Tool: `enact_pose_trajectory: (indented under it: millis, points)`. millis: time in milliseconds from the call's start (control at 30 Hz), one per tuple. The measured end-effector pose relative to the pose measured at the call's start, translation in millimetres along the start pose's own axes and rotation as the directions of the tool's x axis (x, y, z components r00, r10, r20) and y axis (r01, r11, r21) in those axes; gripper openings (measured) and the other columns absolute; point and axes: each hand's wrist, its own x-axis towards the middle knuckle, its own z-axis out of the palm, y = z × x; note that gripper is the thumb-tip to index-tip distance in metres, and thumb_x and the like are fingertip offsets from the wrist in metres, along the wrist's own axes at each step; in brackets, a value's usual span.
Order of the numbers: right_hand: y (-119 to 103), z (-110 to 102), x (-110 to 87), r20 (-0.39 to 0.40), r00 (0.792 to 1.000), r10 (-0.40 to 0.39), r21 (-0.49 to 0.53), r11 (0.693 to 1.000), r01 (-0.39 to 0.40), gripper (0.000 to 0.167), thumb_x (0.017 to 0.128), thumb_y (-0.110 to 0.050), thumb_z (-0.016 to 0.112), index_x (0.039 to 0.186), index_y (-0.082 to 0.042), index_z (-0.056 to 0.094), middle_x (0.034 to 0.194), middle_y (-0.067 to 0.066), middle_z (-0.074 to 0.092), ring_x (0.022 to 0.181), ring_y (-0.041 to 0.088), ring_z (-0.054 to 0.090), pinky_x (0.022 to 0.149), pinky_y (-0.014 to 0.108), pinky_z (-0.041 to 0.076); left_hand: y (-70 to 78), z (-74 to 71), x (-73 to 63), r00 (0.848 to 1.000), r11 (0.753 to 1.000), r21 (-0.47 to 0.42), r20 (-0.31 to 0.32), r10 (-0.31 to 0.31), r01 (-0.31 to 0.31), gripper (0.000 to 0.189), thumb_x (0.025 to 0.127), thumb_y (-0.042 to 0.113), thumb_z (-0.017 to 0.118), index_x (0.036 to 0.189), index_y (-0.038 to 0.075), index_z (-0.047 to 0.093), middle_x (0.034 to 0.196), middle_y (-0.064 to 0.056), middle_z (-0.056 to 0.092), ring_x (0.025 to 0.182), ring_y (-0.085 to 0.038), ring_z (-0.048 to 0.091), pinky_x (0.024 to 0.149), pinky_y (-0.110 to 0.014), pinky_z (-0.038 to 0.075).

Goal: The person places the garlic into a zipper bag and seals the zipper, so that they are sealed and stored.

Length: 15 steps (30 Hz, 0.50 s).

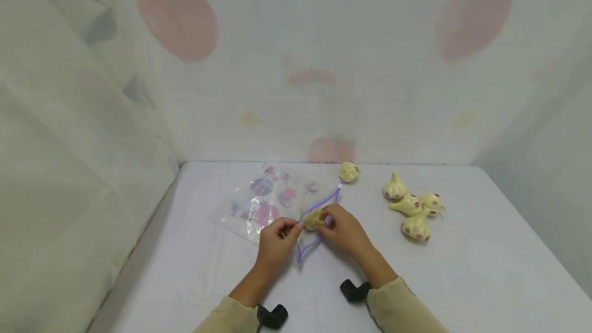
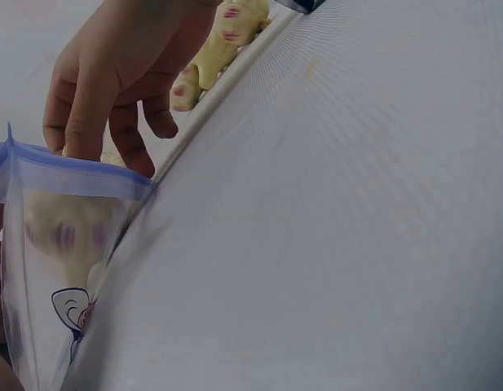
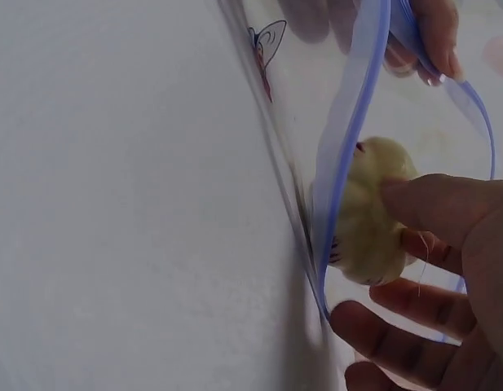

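Note:
A clear zip bag (image 1: 247,197) with printed pictures and a purple zip edge lies flat on the table, its mouth spread toward the right. My left hand (image 1: 277,243) pinches the bag's edge between thumb and fingers. At the mouth, my right hand (image 1: 347,230) holds a garlic bulb (image 3: 369,212) between thumb and fingers. Through the clear plastic in the left wrist view, the garlic bulb (image 2: 68,224) shows inside the opening. The purple zip edge (image 3: 357,122) runs beside the bulb in the right wrist view. Part of the bulb is hidden by my right fingers.
Several garlic bulbs (image 1: 411,204) lie grouped on the white table (image 1: 472,271) to the right. Another garlic bulb (image 1: 349,172) sits near the back edge, just beyond the bag's corner. A patterned curtain (image 1: 324,30) stands behind the table.

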Motion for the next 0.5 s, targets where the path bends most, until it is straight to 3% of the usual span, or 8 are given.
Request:
enact_pose_trajectory:
  millis: [233, 367, 500]
  points:
    - [-10, 2, 7.8, -0.048, 0.984, 0.171, -0.057, 0.983, -0.173, 0.018, 0.086, -0.037, 0.074, 0.089, -0.02, 0.068, 0.094, -0.002, 0.066, 0.074, 0.012, 0.056, 0.062, 0.03, 0.046, 0.3, -0.1, -0.2, 1.0, 1.0, -0.017, 0.002, -0.021, 0.021, 0.006, 0.084, 0.003, 0.075, 0.082, -0.002, 0.072, 0.064, -0.005, 0.061, 0.059, -0.004, 0.049, 0.052, -0.016, 0.04]
    - [-11, 7, 15.7, -0.055, 0.979, 0.198, -0.11, 0.973, -0.203, 0.019, 0.088, -0.038, 0.071, 0.086, -0.018, 0.071, 0.087, -0.003, 0.069, 0.072, 0.013, 0.06, 0.061, 0.032, 0.048, -0.4, -0.5, -0.7, 1.0, 0.999, -0.026, 0.002, -0.03, 0.03, 0.004, 0.084, 0.002, 0.074, 0.082, -0.001, 0.072, 0.064, -0.005, 0.061, 0.059, -0.004, 0.049, 0.052, -0.016, 0.04]
    - [-10, 7, 20.3, -0.011, 0.977, 0.212, -0.093, 0.973, -0.212, 0.028, 0.086, -0.045, 0.073, 0.087, -0.017, 0.071, 0.082, -0.005, 0.07, 0.072, 0.013, 0.06, 0.062, 0.03, 0.048, -0.9, -1.1, -0.3, 0.999, 0.999, -0.039, 0.013, -0.029, 0.029, 0.005, 0.085, 0.003, 0.073, 0.084, -0.002, 0.072, 0.065, -0.006, 0.063, 0.059, -0.004, 0.05, 0.051, -0.016, 0.041]
